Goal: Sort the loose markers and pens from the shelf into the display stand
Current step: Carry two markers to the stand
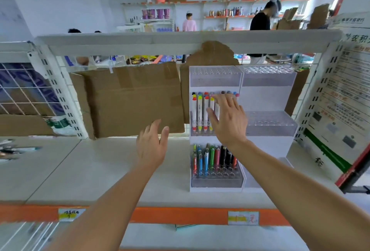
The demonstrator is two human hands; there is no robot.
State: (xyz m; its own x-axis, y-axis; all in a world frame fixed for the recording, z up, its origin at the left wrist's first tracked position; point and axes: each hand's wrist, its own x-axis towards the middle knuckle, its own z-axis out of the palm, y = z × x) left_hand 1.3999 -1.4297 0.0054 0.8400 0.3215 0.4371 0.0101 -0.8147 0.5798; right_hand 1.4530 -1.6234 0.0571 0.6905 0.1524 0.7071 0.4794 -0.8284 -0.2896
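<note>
On the shelf (100, 166), the display stand (216, 187) holds white markers (200, 114) in its middle tier and pens (212, 158) in the lowest. Right hand (228, 118) is raised before the markers, fingers spread wide, holding nothing. Left hand (152, 146) hovers left of the stand, fingers relaxed, empty. Loose pens (14, 149) lie far left.

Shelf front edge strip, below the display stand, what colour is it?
Orange, the shelf edge strip carrying pale price labels; clearest in the head view.

One head cam only. The shelf (100, 170) & display stand (216, 189) are seen from close up, front-on, looking slightly down; both forearms are shown.
</note>
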